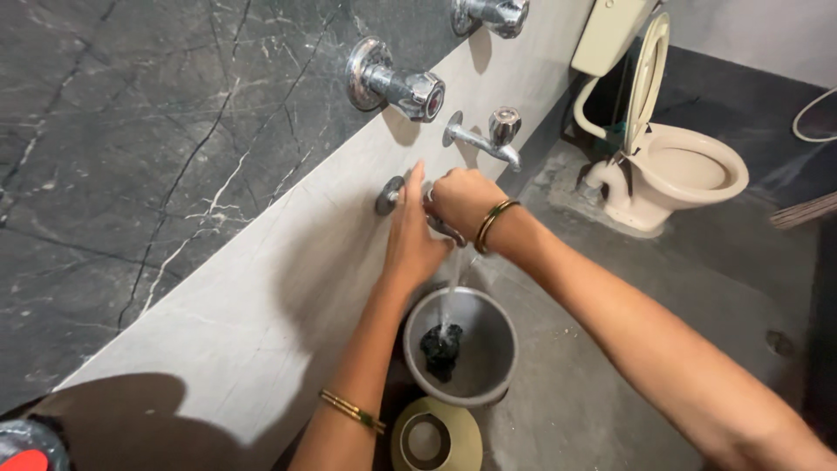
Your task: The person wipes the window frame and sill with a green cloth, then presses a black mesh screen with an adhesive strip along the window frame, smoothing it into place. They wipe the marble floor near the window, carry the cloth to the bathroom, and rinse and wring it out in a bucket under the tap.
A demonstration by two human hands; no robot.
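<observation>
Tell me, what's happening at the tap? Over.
Both hands, left hand and right hand, on lower tap. Water running into grey bucket. Dark cloth inside. Nothing blocking.

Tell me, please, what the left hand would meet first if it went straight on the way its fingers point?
Most likely the lower wall tap: the left hand points up at it, fingertips almost touching, though depth is unclear.

One head-worn camera looks steeply down and forward, close over a lower wall tap (436, 222) and grey bucket (488, 349) on the bathroom floor (628, 349).

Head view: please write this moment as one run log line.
left hand: beside tap | right hand: gripping tap | water: running | grey bucket: dark cloth inside
</observation>
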